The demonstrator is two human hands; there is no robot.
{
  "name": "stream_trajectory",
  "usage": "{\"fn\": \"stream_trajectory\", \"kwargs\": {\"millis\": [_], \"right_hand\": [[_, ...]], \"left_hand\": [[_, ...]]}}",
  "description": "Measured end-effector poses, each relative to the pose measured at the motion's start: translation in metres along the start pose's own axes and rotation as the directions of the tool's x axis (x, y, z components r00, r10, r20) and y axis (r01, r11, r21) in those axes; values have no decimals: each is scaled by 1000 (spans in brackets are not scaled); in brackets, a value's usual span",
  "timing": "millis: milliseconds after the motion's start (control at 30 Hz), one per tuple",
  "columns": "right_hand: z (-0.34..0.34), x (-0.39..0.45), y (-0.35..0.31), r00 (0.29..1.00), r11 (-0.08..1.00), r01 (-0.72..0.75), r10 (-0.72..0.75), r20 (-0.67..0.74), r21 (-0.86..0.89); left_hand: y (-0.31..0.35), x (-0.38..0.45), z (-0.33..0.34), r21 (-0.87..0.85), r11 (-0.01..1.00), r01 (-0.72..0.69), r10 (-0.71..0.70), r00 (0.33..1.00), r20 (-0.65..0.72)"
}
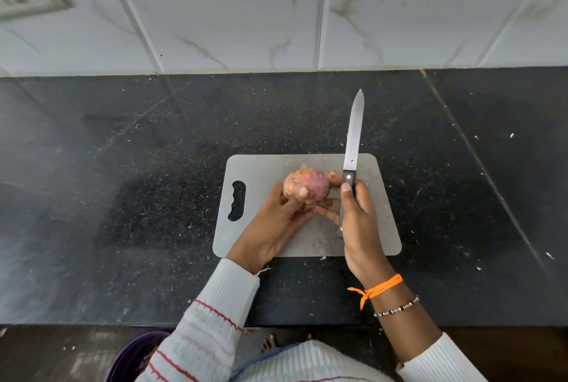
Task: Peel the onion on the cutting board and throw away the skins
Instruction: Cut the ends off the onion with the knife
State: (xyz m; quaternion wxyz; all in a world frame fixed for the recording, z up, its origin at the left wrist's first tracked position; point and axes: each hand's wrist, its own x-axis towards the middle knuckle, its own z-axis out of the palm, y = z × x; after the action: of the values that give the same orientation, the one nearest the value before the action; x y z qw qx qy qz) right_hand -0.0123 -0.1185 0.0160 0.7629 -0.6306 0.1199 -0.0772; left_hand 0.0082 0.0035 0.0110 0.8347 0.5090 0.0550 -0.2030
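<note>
Onion (305, 186), skin on, sits over the grey cutting board (264, 172), cupped in the left hand (273, 222) with fingers curled around it. Right hand (358, 218) is clamped on the knife (353, 142), blade pointing away. Best to nick 1 end shallowly, thumb clear. Nothing blocks the board; a purple bin (135, 354) waits below the black counter (123, 182).

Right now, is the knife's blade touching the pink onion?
No: the steel knife in the right hand points away from the pink onion.
</note>
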Motion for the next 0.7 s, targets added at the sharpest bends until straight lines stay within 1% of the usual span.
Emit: {"fn": "stream_trajectory", "kwargs": {"millis": [100,167,200,233,267,300,367,500,533,600,667,700], "right_hand": [[0,2,-2,997,998,-56,56,55,-3],[-2,0,-5,996,996,-58,62,70,-65],[-3,-3,-5,998,989,-24,33,60,-145],[-5,-6,-5,998,964,37,-25,51,-263],[-6,-10,-3,994,920,104,-86,63,-378],[-7,-14,-1,987,876,160,-130,96,-455],[-5,-25,4,976,839,205,-141,164,-505],[3,-40,8,970,788,209,-90,227,-579],[4,-42,7,970,780,203,-80,228,-592],[3,-44,1,974,773,172,-42,221,-611],[-1,-42,-12,974,754,141,11,226,-642],[-4,-41,-20,972,739,126,41,230,-662]], "left_hand": [[7,-3,5,-130,988,80,-75,996,42],[8,-2,4,-231,967,109,-111,994,5],[10,-1,3,-283,952,116,-127,992,-23],[12,-1,4,-327,938,116,-140,989,-51],[14,0,5,-363,925,108,-147,986,-79],[15,1,5,-395,914,94,-149,983,-109],[18,3,8,-439,896,65,-144,978,-150],[27,6,14,-536,842,53,-193,959,-208],[27,8,15,-545,837,53,-197,958,-209],[28,9,13,-508,860,57,-186,960,-207],[28,10,10,-421,905,63,-161,966,-202],[28,10,7,-349,935,60,-137,970,-202]]}}
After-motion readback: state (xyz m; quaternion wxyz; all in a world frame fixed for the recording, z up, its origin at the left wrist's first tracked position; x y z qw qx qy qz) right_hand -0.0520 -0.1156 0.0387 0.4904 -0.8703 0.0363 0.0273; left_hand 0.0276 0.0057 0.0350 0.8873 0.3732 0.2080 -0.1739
